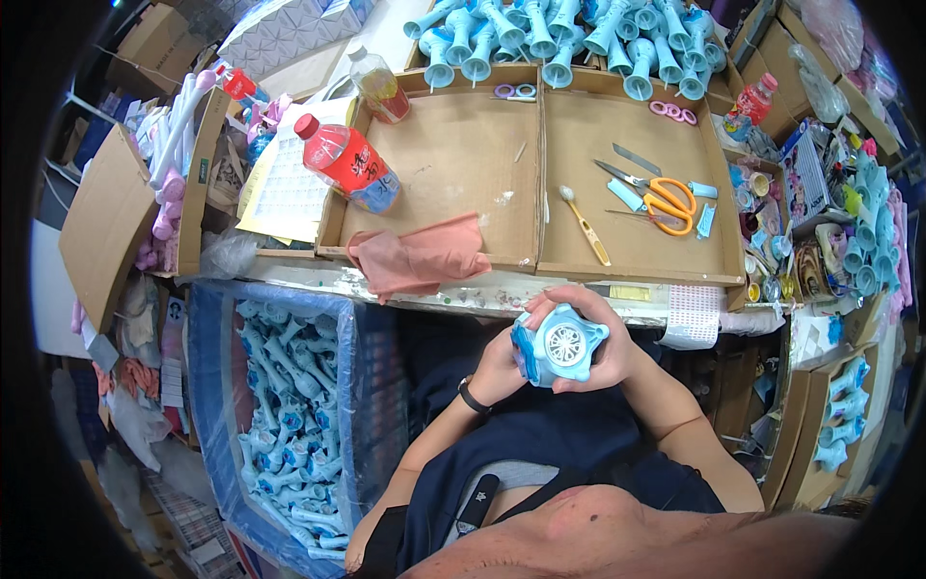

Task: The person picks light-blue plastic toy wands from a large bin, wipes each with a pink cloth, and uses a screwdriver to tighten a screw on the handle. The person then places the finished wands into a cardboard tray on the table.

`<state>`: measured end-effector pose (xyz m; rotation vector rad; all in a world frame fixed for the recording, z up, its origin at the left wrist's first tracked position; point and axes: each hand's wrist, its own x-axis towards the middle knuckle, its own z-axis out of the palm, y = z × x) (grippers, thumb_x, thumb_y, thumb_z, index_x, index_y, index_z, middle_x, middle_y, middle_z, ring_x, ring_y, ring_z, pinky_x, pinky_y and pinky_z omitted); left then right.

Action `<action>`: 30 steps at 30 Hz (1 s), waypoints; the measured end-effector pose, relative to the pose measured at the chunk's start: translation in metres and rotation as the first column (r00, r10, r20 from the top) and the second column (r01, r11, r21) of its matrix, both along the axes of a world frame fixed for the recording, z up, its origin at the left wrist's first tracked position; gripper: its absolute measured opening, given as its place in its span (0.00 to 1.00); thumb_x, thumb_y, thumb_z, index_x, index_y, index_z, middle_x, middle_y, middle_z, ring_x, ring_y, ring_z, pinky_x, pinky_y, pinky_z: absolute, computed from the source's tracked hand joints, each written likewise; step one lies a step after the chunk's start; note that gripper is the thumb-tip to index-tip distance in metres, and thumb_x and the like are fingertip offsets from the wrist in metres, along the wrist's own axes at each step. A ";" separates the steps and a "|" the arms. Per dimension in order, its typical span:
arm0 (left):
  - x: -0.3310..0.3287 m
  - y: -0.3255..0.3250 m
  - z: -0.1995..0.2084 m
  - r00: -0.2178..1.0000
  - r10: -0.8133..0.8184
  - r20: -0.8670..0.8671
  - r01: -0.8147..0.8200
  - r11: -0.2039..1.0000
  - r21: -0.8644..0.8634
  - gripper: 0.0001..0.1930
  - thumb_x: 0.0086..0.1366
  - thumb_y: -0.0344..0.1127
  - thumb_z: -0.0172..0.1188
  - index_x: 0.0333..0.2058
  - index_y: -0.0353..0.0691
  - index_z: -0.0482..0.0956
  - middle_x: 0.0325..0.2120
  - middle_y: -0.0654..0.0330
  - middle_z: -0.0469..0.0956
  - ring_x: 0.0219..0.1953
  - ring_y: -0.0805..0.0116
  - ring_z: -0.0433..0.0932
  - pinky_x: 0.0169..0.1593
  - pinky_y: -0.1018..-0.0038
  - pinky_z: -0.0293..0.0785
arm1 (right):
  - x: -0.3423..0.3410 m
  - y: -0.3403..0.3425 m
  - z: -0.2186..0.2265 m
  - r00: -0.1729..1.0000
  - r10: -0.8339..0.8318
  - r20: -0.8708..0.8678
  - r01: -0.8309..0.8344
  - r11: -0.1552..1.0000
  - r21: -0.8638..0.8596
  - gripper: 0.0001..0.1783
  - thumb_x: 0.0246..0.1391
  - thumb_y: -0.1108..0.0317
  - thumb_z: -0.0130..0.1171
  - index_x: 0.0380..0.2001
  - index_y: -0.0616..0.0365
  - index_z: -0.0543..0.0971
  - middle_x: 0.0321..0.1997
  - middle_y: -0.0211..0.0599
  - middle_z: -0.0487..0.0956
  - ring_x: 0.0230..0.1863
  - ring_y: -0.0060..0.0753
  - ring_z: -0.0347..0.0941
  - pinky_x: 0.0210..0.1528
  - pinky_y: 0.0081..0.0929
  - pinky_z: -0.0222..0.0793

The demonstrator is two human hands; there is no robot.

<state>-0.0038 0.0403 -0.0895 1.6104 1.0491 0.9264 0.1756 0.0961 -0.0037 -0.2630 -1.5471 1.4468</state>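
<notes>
Above my lap, just in front of the table's edge, I hold a light-blue plastic toy part [567,349] with a round white openwork disc on its face. My right hand [610,338] wraps around its top and right side. On the other side, my left hand [497,365] grips the part near a darker blue piece [523,349]; some of its fingers are hidden behind the part. Both hands are closed on it. Nearest to them on the table lie a pink cloth [420,256] and a yellow toothbrush [585,227].
Two shallow cardboard trays [453,164] cover the tabletop. Orange-handled scissors [666,201] lie in the right one. A red-labelled bottle [349,164] stands at the left. Light-blue horn-shaped parts [569,43] are piled behind. A blue crate [371,386] of similar parts sits left of my lap.
</notes>
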 end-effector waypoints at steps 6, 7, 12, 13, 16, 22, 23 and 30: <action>-0.011 0.012 0.017 0.998 -0.016 0.068 0.014 1.000 0.025 0.20 0.54 0.31 0.66 0.46 0.36 0.74 0.40 0.54 0.78 0.44 0.61 0.78 0.48 0.70 0.72 | -0.011 0.009 0.014 0.999 0.045 0.021 -0.045 0.999 0.013 0.52 0.34 0.63 0.77 0.62 0.62 0.60 0.47 0.47 0.76 0.54 0.42 0.71 0.63 0.42 0.57; -0.013 0.014 0.020 0.995 -0.015 0.095 0.011 0.999 0.041 0.20 0.54 0.31 0.66 0.46 0.36 0.74 0.40 0.54 0.78 0.44 0.61 0.78 0.48 0.70 0.72 | -0.013 0.010 0.016 0.998 0.050 0.030 -0.050 0.999 0.019 0.52 0.34 0.63 0.77 0.62 0.62 0.61 0.47 0.47 0.77 0.54 0.41 0.71 0.64 0.42 0.56; -0.030 0.019 0.039 0.978 -0.147 0.149 0.161 0.983 -0.089 0.19 0.56 0.34 0.67 0.46 0.38 0.74 0.38 0.59 0.78 0.44 0.65 0.78 0.49 0.70 0.72 | -0.026 0.020 0.016 0.977 0.189 -0.102 -0.197 0.977 -0.078 0.54 0.33 0.59 0.75 0.64 0.59 0.59 0.46 0.45 0.76 0.55 0.42 0.70 0.65 0.43 0.53; -0.034 0.019 0.044 0.939 -0.257 0.230 0.298 0.940 -0.167 0.18 0.57 0.34 0.67 0.45 0.37 0.74 0.37 0.60 0.78 0.44 0.67 0.77 0.48 0.70 0.72 | -0.031 0.027 0.013 0.941 0.242 -0.237 -0.279 0.950 -0.138 0.55 0.33 0.59 0.75 0.65 0.59 0.57 0.47 0.45 0.75 0.55 0.44 0.70 0.64 0.42 0.56; -0.036 0.018 0.057 0.840 -0.326 0.433 0.482 0.815 -0.321 0.19 0.60 0.36 0.66 0.45 0.36 0.70 0.31 0.63 0.76 0.32 0.75 0.76 0.37 0.75 0.73 | -0.047 0.049 -0.002 0.769 0.252 -0.588 -0.529 0.767 -0.363 0.54 0.38 0.54 0.70 0.67 0.55 0.55 0.49 0.47 0.74 0.54 0.44 0.70 0.60 0.42 0.63; -0.025 0.019 0.061 0.931 0.243 0.273 -0.151 0.936 -0.317 0.16 0.67 0.38 0.57 0.48 0.36 0.66 0.26 0.65 0.72 0.22 0.80 0.72 0.27 0.81 0.69 | -0.063 0.046 -0.031 0.952 -0.112 -0.286 -0.163 0.607 -0.778 0.33 0.65 0.42 0.40 0.62 0.54 0.63 0.58 0.40 0.71 0.56 0.37 0.68 0.57 0.36 0.66; -0.026 0.019 0.059 0.917 0.244 0.316 -0.131 0.932 -0.339 0.15 0.67 0.38 0.56 0.47 0.37 0.66 0.26 0.65 0.72 0.23 0.80 0.71 0.27 0.81 0.70 | -0.063 0.039 -0.036 0.967 -0.125 -0.220 -0.107 0.585 -0.804 0.32 0.65 0.42 0.39 0.61 0.54 0.64 0.56 0.39 0.71 0.54 0.36 0.69 0.56 0.36 0.66; -0.024 0.021 0.050 0.810 0.290 0.510 -0.065 0.909 -0.412 0.11 0.70 0.36 0.53 0.44 0.38 0.65 0.27 0.65 0.70 0.24 0.80 0.69 0.28 0.81 0.70 | -0.046 -0.008 -0.065 0.985 0.078 -0.155 -0.173 0.539 -0.825 0.26 0.66 0.46 0.41 0.52 0.55 0.70 0.44 0.32 0.74 0.42 0.31 0.70 0.49 0.33 0.65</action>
